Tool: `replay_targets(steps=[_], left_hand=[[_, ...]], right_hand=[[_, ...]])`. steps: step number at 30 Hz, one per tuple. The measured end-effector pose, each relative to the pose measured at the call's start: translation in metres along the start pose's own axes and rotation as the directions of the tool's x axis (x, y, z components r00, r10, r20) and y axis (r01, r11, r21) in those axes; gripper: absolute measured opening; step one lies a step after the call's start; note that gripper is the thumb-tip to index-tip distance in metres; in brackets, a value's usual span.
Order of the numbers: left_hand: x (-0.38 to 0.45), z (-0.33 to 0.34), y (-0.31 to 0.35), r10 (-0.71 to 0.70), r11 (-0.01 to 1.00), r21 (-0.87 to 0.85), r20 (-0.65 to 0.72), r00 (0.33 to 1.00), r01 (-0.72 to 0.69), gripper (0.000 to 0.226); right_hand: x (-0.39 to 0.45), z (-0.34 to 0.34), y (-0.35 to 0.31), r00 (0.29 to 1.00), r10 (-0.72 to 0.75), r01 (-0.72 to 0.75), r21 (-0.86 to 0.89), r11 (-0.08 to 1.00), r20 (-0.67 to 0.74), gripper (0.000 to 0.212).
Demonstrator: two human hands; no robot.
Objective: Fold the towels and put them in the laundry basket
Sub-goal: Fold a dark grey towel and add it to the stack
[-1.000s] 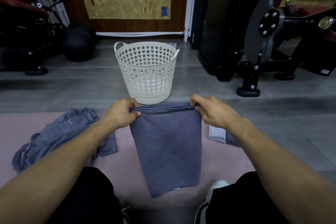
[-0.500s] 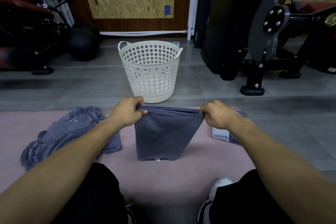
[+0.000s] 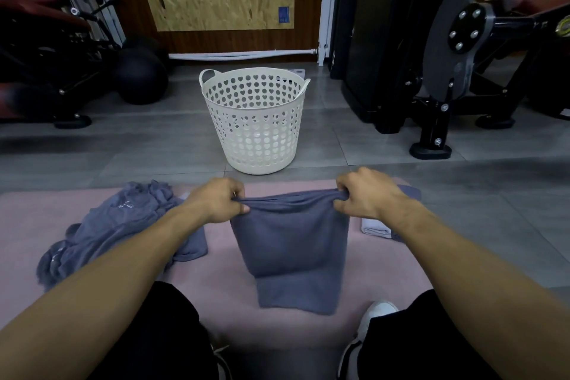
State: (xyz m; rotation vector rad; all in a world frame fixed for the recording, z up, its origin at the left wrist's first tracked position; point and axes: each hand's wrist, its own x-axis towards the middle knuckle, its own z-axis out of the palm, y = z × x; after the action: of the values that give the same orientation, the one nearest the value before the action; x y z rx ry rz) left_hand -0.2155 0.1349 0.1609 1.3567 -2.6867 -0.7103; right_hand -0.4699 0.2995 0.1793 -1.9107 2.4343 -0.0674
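While both hands (image 3: 287,202) pinch one grey towel (image 3: 293,244), one crumpled heap (image 3: 123,231) lies beside one basket (image 3: 254,120).

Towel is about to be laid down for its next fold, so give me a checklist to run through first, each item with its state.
1. Left hand grips its corner of the towel: ok.
2. Right hand grips the other corner: ok.
3. Top edge level between the hands: ok, with slight sag.
4. Lower layers aligned: not ok, one layer hangs past the other.
5. Mat under the towel free to lay it on: ok.
6. Basket upright, mouth open: ok; contents cannot tell.
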Motion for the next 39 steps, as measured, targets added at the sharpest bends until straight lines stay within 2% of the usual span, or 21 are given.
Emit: replay_targets(steps=[2,4,6,8,9,10,11,14,17,19,22,26,31,34,37,39], left_hand=[[0.001,-0.004,0.002,-0.055,0.980,-0.186,0.082,0.995,0.069,0.023],[0.006,-0.011,0.001,-0.085,0.925,-0.361,0.119,0.989,0.123,0.016],[0.015,-0.015,0.003,-0.094,0.916,-0.380,0.104,0.990,0.127,0.009],[0.031,-0.013,0.005,-0.108,0.955,-0.266,0.092,0.990,0.129,0.009],[0.039,-0.010,0.005,-0.121,0.965,-0.221,0.089,0.989,0.138,0.009],[0.050,-0.009,0.004,-0.134,0.967,-0.207,0.073,0.988,0.147,0.009],[0.060,-0.008,0.002,-0.144,0.964,-0.219,0.035,0.989,0.148,0.009],[0.090,-0.015,0.002,-0.148,0.968,-0.235,-0.238,0.960,0.091,0.014],[0.105,-0.033,0.011,-0.138,0.970,-0.242,-0.489,0.861,0.019,0.009],[0.107,-0.042,0.012,-0.117,0.974,-0.225,-0.578,0.808,-0.020,0.014],[0.099,-0.037,0.004,-0.050,0.989,-0.139,-0.591,0.805,-0.040,0.016],[0.070,0.016,-0.025,-0.065,0.994,-0.103,-0.453,0.889,0.020,0.012],[-0.001,0.112,-0.057,-0.093,0.992,-0.101,-0.198,0.976,0.074,0.008],[-0.037,0.149,-0.069,-0.119,0.989,-0.083,0.060,0.991,0.124,0.006],[-0.057,0.165,-0.079,-0.163,0.954,-0.194,0.306,0.938,0.229,0.007],[-0.067,0.171,-0.083,-0.136,0.943,-0.221,0.422,0.896,0.248,0.022]], right_hand=[[0.003,-0.001,0.002,0.998,0.062,-0.057,0.224,0.973,-0.018,0.023],[0.011,-0.003,0.006,0.987,0.157,-0.125,0.492,0.861,-0.025,0.015],[0.022,-0.003,0.010,0.980,0.195,-0.179,0.606,0.775,0.041,0.021],[0.040,0.001,0.012,0.976,0.182,-0.218,0.488,0.845,0.120,0.034],[0.050,0.005,0.014,0.975,0.182,-0.218,0.391,0.894,0.127,0.025],[0.060,0.008,0.013,0.975,0.195,-0.221,0.327,0.919,0.111,0.008],[0.068,0.010,0.013,0.971,0.220,-0.237,0.305,0.922,0.091,0.008],[0.092,0.009,0.010,0.947,0.320,-0.282,0.379,0.882,-0.039,0.014],[0.113,0.000,0.008,0.907,0.340,-0.193,0.475,0.859,-0.247,0.017],[0.120,-0.005,0.009,0.885,0.320,-0.110,0.516,0.849,-0.339,0.019],[0.116,0.000,0.012,0.902,0.267,-0.067,0.501,0.863,-0.339,0.017],[0.087,0.044,0.009,0.954,0.249,-0.145,0.472,0.870,-0.166,0.018],[0.018,0.126,-0.001,0.967,0.234,-0.255,0.439,0.861,0.103,0.017],[-0.023,0.159,-0.006,0.906,0.220,-0.361,0.392,0.846,0.360,0.019],[-0.047,0.170,-0.010,0.797,0.203,-0.447,0.330,0.831,0.569,0.014],[-0.057,0.172,-0.015,0.743,0.163,-0.447,0.300,0.843,0.649,0.010]])
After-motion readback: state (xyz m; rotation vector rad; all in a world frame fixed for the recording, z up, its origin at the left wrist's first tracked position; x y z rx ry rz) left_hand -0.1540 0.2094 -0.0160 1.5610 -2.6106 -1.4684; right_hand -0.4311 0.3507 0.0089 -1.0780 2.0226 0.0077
